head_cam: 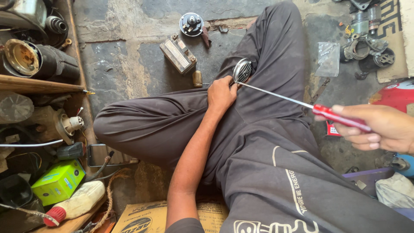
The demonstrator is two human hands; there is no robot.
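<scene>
A small round chrome horn point(242, 70) with a slotted grille is lying against the person's crossed legs point(181, 116), and the left hand point(221, 95) is closing around its lower edge to steady it. The right hand point(379, 128) is gripping the red handle of a long screwdriver point(302, 103), whose thin shaft is reaching across the lap to the horn's rim. On the concrete floor point(125, 51) beyond the knees, a small boxy battery point(178, 53) is sitting near a round black part point(191, 24).
</scene>
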